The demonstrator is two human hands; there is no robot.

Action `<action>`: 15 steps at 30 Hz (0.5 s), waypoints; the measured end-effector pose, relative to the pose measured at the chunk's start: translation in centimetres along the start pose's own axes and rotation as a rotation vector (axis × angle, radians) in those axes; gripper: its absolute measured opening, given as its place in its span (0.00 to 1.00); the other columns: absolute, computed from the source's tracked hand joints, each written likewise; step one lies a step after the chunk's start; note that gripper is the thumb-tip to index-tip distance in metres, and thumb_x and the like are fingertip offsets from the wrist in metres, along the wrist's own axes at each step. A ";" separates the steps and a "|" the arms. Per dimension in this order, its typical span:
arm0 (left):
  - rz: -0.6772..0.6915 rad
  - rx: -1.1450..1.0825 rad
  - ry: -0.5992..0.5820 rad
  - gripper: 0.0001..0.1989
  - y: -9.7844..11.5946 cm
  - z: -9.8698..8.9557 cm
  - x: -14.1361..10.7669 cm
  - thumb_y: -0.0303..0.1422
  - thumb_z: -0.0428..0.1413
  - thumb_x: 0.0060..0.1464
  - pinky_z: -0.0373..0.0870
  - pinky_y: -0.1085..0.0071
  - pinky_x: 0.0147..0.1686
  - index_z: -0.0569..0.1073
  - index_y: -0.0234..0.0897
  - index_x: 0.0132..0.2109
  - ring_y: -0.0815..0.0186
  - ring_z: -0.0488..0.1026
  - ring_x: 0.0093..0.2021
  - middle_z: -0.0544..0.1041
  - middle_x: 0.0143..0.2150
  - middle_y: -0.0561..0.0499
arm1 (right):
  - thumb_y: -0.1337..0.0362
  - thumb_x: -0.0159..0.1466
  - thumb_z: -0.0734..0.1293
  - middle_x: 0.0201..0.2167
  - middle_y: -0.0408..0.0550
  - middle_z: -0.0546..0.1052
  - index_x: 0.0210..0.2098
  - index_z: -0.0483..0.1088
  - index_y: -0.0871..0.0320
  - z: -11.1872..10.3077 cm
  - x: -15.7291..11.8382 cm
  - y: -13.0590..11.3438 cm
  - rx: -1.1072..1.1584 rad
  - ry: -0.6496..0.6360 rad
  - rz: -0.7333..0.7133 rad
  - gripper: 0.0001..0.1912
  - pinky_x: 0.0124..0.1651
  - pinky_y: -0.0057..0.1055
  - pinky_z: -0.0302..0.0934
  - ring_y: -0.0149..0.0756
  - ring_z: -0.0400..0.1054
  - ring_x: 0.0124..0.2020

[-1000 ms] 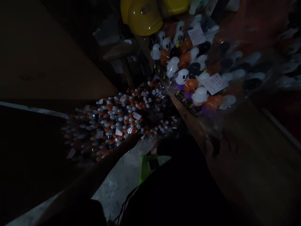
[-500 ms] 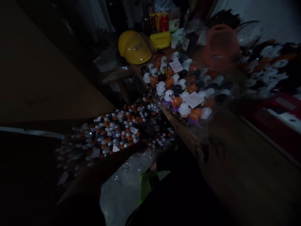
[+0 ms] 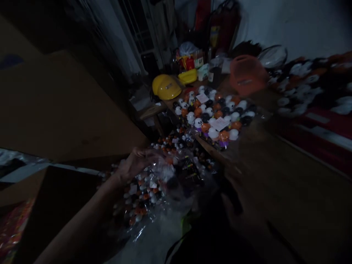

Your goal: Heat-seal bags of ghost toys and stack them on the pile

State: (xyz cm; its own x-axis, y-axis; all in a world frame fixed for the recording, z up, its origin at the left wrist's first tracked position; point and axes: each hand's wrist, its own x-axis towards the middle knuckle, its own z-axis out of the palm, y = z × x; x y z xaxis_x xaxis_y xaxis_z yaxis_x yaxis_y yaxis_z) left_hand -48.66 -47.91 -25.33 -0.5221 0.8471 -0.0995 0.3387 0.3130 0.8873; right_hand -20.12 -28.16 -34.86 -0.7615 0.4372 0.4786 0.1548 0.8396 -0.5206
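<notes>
**Clear bag [image 3: 181, 178] in dim light**

The left hand's [image 3: 133, 161] fingers are closed on the bag's blurred edge, above piled figures [image 3: 145, 196] beside the counter [image 3: 291, 187]. Shadow obscures the right hand [image 3: 233, 209]; its fingers' opening cannot be told.

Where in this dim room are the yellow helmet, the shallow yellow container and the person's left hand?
Yellow helmet [image 3: 168, 88]: head view, front of its shell.
Shallow yellow container [image 3: 187, 76]: head view, its side.
Left hand [image 3: 134, 162]: head view, back of the hand.
</notes>
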 end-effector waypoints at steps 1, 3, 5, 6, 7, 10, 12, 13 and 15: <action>0.037 -0.028 -0.003 0.13 1.9 -0.1 -0.3 0.39 0.60 0.54 0.74 0.70 0.41 0.81 0.32 0.39 0.58 0.78 0.42 0.80 0.45 0.40 | 0.61 0.66 0.62 0.64 0.54 0.59 0.65 0.53 0.60 -0.3 0.2 -1.6 0.088 -0.026 -0.023 0.30 0.65 0.41 0.52 0.44 0.53 0.65; 0.094 -0.064 -0.012 0.10 5.2 0.0 -0.6 0.36 0.61 0.54 0.74 0.71 0.40 0.81 0.35 0.39 0.59 0.78 0.41 0.81 0.43 0.42 | 0.59 0.64 0.64 0.67 0.54 0.54 0.68 0.48 0.61 -0.9 1.1 -4.2 0.204 -0.112 -0.101 0.37 0.66 0.40 0.50 0.44 0.48 0.67; 0.135 -0.103 -0.020 0.07 7.6 0.3 -0.7 0.33 0.62 0.53 0.73 0.74 0.38 0.81 0.37 0.39 0.61 0.78 0.40 0.81 0.41 0.44 | 0.58 0.63 0.66 0.66 0.55 0.55 0.68 0.47 0.61 -1.8 2.7 -5.7 0.226 -0.068 -0.154 0.39 0.65 0.44 0.48 0.46 0.48 0.66; 0.153 -0.127 -0.022 0.06 8.5 0.6 -0.8 0.32 0.62 0.53 0.73 0.75 0.38 0.81 0.38 0.38 0.62 0.78 0.40 0.81 0.40 0.46 | 0.58 0.62 0.66 0.63 0.55 0.58 0.67 0.48 0.60 -2.5 3.7 -6.2 0.209 -0.004 -0.151 0.38 0.64 0.45 0.49 0.47 0.50 0.65; 0.172 -0.161 -0.027 0.04 9.3 1.0 -0.8 0.31 0.62 0.52 0.73 0.77 0.37 0.81 0.39 0.37 0.64 0.78 0.39 0.81 0.39 0.48 | 0.59 0.62 0.66 0.60 0.56 0.62 0.66 0.50 0.59 -3.2 4.6 -6.4 0.176 0.061 -0.130 0.36 0.63 0.47 0.49 0.47 0.54 0.62; 0.199 -0.254 -0.021 0.02 11.1 2.6 -0.9 0.28 0.64 0.49 0.71 0.80 0.32 0.79 0.38 0.31 0.69 0.77 0.33 0.80 0.33 0.52 | 0.63 0.62 0.66 0.51 0.53 0.71 0.64 0.54 0.58 -6.0 7.0 -7.0 0.085 0.091 -0.115 0.32 0.60 0.48 0.49 0.45 0.62 0.53; 0.199 -0.267 0.033 0.05 12.2 3.7 -1.2 0.26 0.66 0.44 0.70 0.81 0.30 0.77 0.36 0.28 0.71 0.75 0.30 0.78 0.30 0.53 | 0.67 0.61 0.65 0.48 0.47 0.74 0.59 0.62 0.52 -7.8 7.8 -7.2 0.077 -0.006 -0.161 0.26 0.59 0.46 0.51 0.42 0.64 0.51; 0.191 -0.261 0.066 0.06 12.7 4.2 -1.3 0.26 0.66 0.43 0.69 0.81 0.29 0.76 0.35 0.27 0.71 0.73 0.29 0.77 0.29 0.54 | 0.68 0.62 0.65 0.47 0.44 0.75 0.54 0.66 0.49 -8.4 7.9 -7.2 0.091 -0.079 -0.190 0.21 0.57 0.42 0.54 0.40 0.66 0.49; 0.142 -0.234 0.123 0.09 13.7 4.8 -1.7 0.28 0.67 0.42 0.68 0.81 0.26 0.73 0.35 0.27 0.71 0.71 0.26 0.75 0.27 0.54 | 0.69 0.62 0.64 0.40 0.39 0.77 0.40 0.73 0.47 -9.4 7.7 -6.6 0.114 -0.218 -0.229 0.11 0.52 0.37 0.59 0.37 0.68 0.44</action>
State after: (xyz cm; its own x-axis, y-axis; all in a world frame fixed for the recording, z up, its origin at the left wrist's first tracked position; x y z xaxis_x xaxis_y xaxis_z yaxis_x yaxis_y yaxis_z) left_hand -39.37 -42.97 -15.21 -0.5783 0.8123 0.0757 0.2329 0.0755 0.9696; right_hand -21.11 -27.30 -21.13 -0.8869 0.1516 0.4365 -0.0982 0.8612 -0.4986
